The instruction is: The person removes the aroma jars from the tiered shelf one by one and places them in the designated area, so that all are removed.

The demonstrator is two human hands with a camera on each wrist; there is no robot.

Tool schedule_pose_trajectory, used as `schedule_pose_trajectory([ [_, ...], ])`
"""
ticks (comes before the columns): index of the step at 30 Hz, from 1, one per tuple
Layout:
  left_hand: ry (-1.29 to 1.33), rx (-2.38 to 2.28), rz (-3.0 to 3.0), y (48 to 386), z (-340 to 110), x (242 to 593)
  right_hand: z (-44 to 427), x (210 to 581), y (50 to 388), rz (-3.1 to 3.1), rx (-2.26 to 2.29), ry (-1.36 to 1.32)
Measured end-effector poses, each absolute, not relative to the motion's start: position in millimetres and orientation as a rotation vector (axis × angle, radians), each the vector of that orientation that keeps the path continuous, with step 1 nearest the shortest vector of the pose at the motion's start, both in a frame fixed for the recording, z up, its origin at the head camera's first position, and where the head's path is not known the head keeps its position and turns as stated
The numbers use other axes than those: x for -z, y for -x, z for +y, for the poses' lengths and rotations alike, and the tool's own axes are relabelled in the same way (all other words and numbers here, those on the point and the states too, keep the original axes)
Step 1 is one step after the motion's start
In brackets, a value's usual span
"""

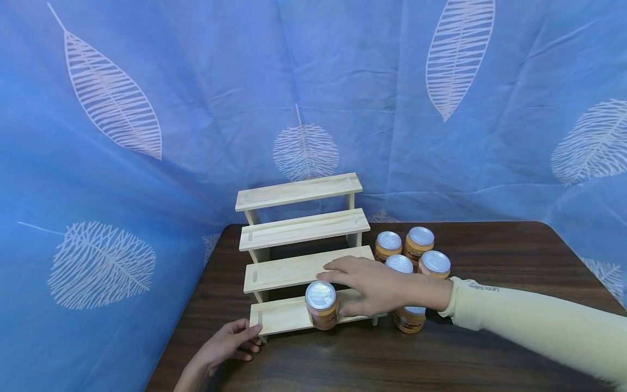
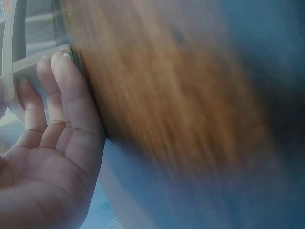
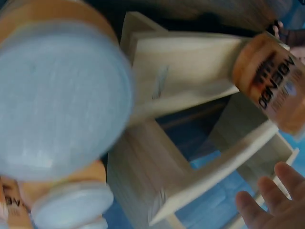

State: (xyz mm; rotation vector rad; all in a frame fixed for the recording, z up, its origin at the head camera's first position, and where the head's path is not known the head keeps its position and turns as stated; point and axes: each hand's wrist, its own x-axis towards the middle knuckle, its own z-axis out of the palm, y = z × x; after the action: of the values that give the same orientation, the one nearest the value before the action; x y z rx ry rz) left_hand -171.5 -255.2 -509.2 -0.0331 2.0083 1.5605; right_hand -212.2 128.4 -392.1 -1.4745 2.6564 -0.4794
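Note:
A stepped wooden display rack with several tiers stands on the dark table. On its lowest tier sits an orange jar with a silvery lid, upright near the front edge; the same jar appears at upper right in the right wrist view. My right hand reaches over from the right, fingers spread and extended around the jar; a gap shows between fingertips and jar in the right wrist view. My left hand pinches the lowest tier's left end, thumb on top and fingers underneath.
Several more orange jars with silvery lids are grouped right of the rack, partly hidden by the right hand and forearm. The brown table extends further right. A blue cloth with white leaf prints hangs behind and to the left.

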Motion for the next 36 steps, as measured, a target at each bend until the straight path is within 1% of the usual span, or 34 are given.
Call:
schedule_pose_trajectory([
  [8,0.025,-1.568,2.005,172,-255,510,119,409,210,2.711,0.283,1.519],
  [14,0.019,-1.574,1.997,172,-255,510,112,415,207,2.728,0.37,1.542],
  [23,0.003,-1.584,1.981,171,-256,509,100,424,208,2.77,0.511,1.505],
  [31,0.001,-1.59,1.976,171,-256,508,96,427,212,2.799,0.536,1.625],
  [36,-0.005,-1.591,1.976,171,-256,507,94,426,210,2.754,0.573,1.629],
])
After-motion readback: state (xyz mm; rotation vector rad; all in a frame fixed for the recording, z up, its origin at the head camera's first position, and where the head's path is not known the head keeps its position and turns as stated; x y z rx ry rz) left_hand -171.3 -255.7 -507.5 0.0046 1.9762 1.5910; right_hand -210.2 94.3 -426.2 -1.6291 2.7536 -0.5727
